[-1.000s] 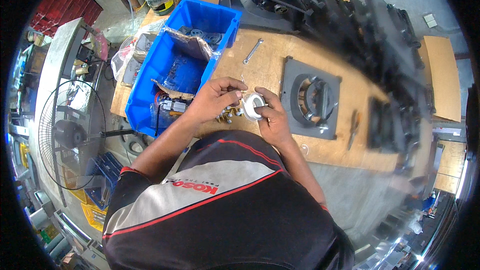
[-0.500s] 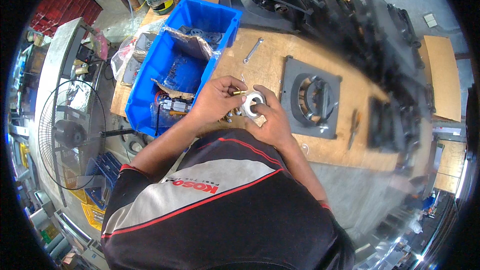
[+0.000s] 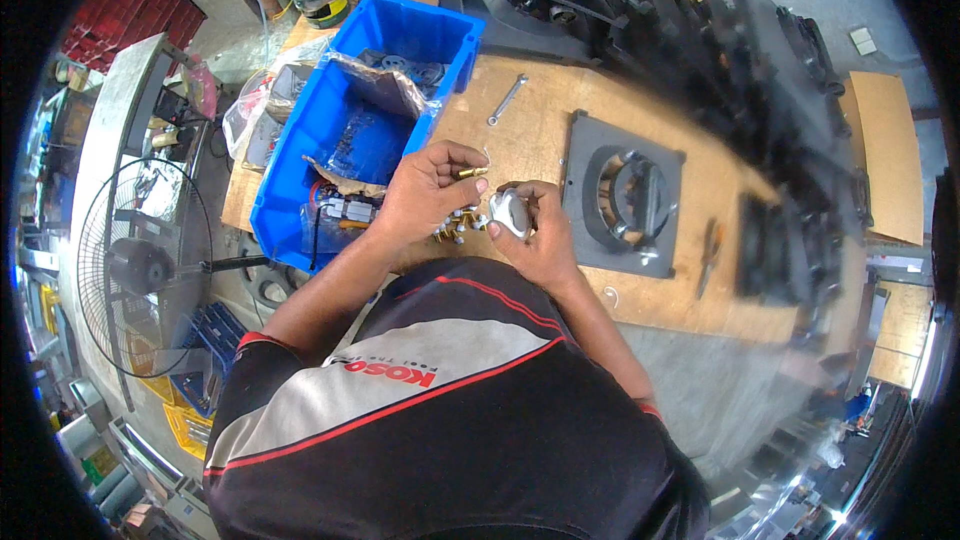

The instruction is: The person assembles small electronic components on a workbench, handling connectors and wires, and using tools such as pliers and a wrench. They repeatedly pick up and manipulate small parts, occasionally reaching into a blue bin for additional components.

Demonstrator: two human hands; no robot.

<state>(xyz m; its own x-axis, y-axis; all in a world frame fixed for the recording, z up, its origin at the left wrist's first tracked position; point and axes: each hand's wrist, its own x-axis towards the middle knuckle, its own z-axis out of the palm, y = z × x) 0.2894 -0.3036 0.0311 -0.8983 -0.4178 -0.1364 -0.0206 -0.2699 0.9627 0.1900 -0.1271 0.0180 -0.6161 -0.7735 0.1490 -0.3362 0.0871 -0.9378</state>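
Between the thumb and fingers of my left hand [image 3: 422,195] is a small brass fitting [image 3: 470,173], with a thin white strand standing up near its tip. Just to the right, my right hand [image 3: 545,245] grips a roll of white tape [image 3: 511,212], its flat face turned up. A small gap separates the roll from the fitting. Several more brass fittings [image 3: 458,227] lie on the wooden table below my left hand, partly covered by it.
A blue bin [image 3: 455,75] with metal parts and cardboard dividers stands to the left. Beyond my hands lies a wrench [image 3: 508,100]. A black plate with a round opening [image 3: 582,195] and an orange-handled screwdriver [image 3: 710,245] are on the right. Black metal frames [image 3: 690,70] are stacked behind.
My right hand has turned the tape roll so its flat face shows rather than its open ring, and drawn it slightly from the fitting. My left hand has shifted slightly left, still holding the fitting.
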